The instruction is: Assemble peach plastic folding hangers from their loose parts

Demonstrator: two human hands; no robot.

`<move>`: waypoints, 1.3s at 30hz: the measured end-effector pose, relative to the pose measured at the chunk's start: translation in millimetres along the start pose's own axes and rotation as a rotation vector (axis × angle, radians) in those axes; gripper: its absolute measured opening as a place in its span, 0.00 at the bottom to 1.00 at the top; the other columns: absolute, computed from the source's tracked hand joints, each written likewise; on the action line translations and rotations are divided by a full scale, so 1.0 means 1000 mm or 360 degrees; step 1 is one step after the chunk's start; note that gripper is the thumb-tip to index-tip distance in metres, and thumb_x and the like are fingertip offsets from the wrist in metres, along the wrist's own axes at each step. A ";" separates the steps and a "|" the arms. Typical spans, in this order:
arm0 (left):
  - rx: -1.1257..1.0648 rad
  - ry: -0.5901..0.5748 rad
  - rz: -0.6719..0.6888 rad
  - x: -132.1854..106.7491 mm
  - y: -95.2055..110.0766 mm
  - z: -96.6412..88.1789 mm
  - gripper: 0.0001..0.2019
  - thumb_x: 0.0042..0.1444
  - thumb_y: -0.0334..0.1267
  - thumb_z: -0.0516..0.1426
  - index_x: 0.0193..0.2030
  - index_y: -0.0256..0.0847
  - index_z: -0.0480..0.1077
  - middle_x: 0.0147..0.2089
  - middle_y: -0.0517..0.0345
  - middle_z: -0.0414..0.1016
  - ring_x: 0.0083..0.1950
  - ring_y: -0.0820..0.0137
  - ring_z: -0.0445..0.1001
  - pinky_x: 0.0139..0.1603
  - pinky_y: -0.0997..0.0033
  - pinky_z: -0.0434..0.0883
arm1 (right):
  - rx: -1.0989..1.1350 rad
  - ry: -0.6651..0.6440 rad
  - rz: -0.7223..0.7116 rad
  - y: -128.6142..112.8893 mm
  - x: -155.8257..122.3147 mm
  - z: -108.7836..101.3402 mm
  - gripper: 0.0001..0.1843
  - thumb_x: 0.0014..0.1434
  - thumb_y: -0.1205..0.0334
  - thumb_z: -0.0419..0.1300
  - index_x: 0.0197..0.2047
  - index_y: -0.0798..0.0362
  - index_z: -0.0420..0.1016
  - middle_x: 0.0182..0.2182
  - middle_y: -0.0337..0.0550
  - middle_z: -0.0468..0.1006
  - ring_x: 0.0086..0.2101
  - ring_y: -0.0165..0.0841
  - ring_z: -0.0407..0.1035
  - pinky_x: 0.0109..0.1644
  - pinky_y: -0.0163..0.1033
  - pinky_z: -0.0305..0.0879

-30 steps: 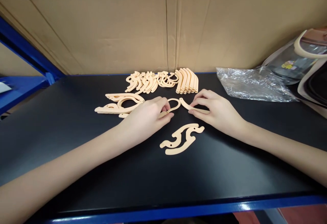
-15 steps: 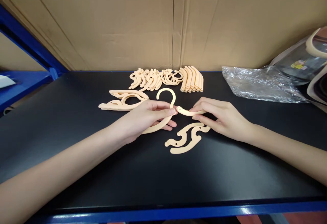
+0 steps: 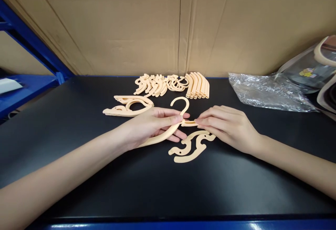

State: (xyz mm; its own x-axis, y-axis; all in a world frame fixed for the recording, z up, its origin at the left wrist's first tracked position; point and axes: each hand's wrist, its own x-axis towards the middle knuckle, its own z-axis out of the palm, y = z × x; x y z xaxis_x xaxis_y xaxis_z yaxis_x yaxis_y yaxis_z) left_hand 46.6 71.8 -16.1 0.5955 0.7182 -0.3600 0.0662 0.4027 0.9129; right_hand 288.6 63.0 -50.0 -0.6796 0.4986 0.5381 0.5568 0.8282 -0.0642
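Smooth, cream and curled, a hanger hook (image 3: 187,105) sits at two o'clock of the left hand (image 3: 153,123), which pinches it with a bowed hanger arm (image 3: 163,137); the right hand (image 3: 229,127) grips a second arm (image 3: 189,123), jutting toward nine o'clock

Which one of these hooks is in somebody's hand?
The hook pinched in the left hand, curling up above the thumb; the other hooks at the back lie untouched.

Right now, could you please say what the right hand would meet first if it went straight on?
Most likely the left hand, though depth is unclear; the curved piece held in the right hand points toward it.
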 end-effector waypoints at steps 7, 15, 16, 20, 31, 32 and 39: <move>0.0128 0.0043 0.0097 0.000 0.001 0.000 0.07 0.61 0.35 0.58 0.45 0.38 0.75 0.39 0.55 0.79 0.37 0.70 0.80 0.35 0.75 0.80 | -0.0184 0.0062 -0.0072 -0.005 0.001 -0.006 0.11 0.67 0.68 0.52 0.39 0.54 0.76 0.36 0.42 0.80 0.33 0.28 0.70 0.33 0.36 0.60; 0.0301 0.0065 0.0246 -0.001 -0.004 0.002 0.08 0.61 0.39 0.59 0.42 0.36 0.73 0.26 0.61 0.75 0.27 0.78 0.73 0.28 0.82 0.74 | -0.0340 0.0084 -0.0163 -0.006 0.002 -0.003 0.08 0.66 0.69 0.54 0.38 0.55 0.75 0.34 0.41 0.79 0.31 0.27 0.67 0.31 0.36 0.58; 0.0304 0.0069 0.0249 -0.001 -0.005 0.001 0.08 0.60 0.39 0.59 0.41 0.37 0.73 0.26 0.61 0.75 0.26 0.78 0.72 0.28 0.82 0.73 | -0.0345 0.0077 -0.0174 -0.006 0.002 -0.002 0.08 0.66 0.69 0.54 0.38 0.55 0.75 0.34 0.41 0.79 0.31 0.28 0.67 0.31 0.36 0.58; 0.0308 0.0117 0.0222 0.001 -0.006 -0.002 0.09 0.60 0.40 0.59 0.43 0.38 0.73 0.26 0.62 0.73 0.26 0.79 0.71 0.30 0.82 0.71 | -0.0296 0.0041 -0.0178 -0.007 0.002 -0.002 0.07 0.65 0.68 0.56 0.40 0.56 0.75 0.33 0.42 0.78 0.30 0.28 0.67 0.32 0.36 0.59; 0.1801 0.0488 0.0552 -0.001 -0.013 0.009 0.18 0.68 0.46 0.44 0.35 0.38 0.67 0.22 0.64 0.66 0.21 0.76 0.64 0.25 0.76 0.60 | -0.0051 -0.0024 0.0051 -0.003 -0.001 0.002 0.11 0.67 0.62 0.53 0.47 0.55 0.74 0.35 0.42 0.76 0.32 0.28 0.70 0.34 0.34 0.65; 0.2036 0.0528 0.0581 -0.001 -0.014 0.008 0.16 0.67 0.45 0.46 0.36 0.38 0.66 0.21 0.65 0.65 0.22 0.75 0.64 0.24 0.75 0.58 | -0.0020 -0.0033 0.0083 -0.003 -0.001 0.002 0.11 0.67 0.62 0.53 0.47 0.55 0.74 0.35 0.42 0.76 0.33 0.29 0.70 0.35 0.34 0.65; 0.2907 0.0632 0.1104 0.000 -0.023 0.003 0.08 0.64 0.39 0.51 0.36 0.39 0.66 0.26 0.62 0.74 0.23 0.71 0.70 0.23 0.74 0.55 | 0.0139 -0.0107 0.0413 -0.001 0.002 0.002 0.04 0.61 0.64 0.57 0.39 0.53 0.72 0.33 0.40 0.75 0.32 0.30 0.68 0.34 0.36 0.63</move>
State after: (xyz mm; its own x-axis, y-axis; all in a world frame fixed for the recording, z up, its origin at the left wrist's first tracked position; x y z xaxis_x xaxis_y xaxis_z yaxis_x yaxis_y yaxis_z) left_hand 47.4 61.3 -37.1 0.7130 0.6347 0.2981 0.6880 -0.7153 -0.1226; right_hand 286.2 63.4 -50.7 -0.5515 0.7103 0.4375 0.6749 0.6881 -0.2664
